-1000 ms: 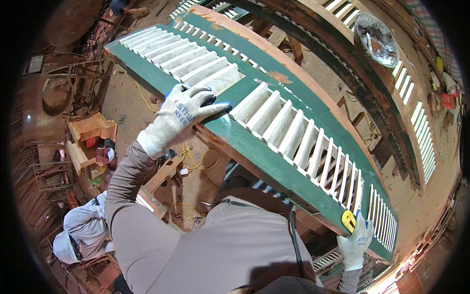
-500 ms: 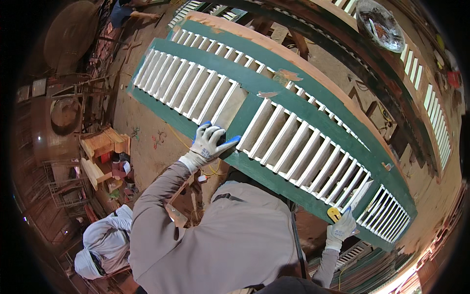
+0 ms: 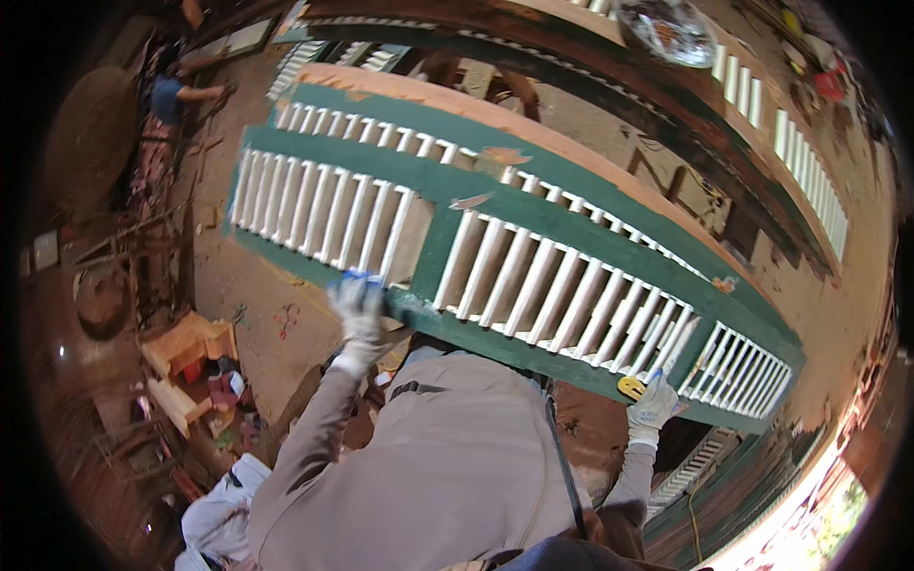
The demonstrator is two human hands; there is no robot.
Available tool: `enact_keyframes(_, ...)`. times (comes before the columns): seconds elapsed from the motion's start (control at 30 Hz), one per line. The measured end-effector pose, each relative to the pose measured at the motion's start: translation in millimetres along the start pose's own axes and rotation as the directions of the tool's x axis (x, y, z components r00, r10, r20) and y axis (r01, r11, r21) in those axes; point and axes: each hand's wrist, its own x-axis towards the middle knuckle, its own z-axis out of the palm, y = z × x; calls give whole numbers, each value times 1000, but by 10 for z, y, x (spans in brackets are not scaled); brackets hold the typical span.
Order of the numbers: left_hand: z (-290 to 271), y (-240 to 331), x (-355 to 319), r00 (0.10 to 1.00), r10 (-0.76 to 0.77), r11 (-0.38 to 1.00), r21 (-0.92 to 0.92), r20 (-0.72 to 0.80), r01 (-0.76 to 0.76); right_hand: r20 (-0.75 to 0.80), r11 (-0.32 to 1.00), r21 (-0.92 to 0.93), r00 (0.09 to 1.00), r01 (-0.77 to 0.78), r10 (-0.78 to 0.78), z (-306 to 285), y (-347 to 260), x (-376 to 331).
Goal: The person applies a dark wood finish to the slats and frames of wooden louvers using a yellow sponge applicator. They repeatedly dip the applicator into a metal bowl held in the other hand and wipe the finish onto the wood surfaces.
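Observation:
A green louvered shutter with white slats lies across in front of me. At its near rail is my left hand, in a white glove with blue fingertips; its fingers look stretched over the rail and are partly smeared by motion. Near the shutter's right end, my right hand, gloved alike, is closed around a yellow tool with a rounded end, held against the near rail beside the slats. The working end of this tool is hidden. Bare, scuffed wood shows on the frame joints.
Beyond lies a second shutter frame, with a plastic-lined basin on it. Wooden pieces stand at left. A person in pale clothing is at lower left; another in blue is at far left. More shutters are stacked at lower right.
The whole view has shifted, so the shutter sits further left. My left hand has drawn back slightly, its thumb now off the rail. My right hand still holds the yellow tool at the rail.

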Motion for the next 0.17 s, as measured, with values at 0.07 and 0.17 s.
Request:
enact_keyframes(0.07, 119, -296, -305, 943, -265, 964, -77, -202, 254, 4, 1000, 4, 1000, 11, -11, -93, 0, 50)
enact_keyframes(0.17, 685, -1010, -577, 502, -819, 573, -457, -279, 681, 91, 998, 57, 996, -7, 2, -139, 12, 144)
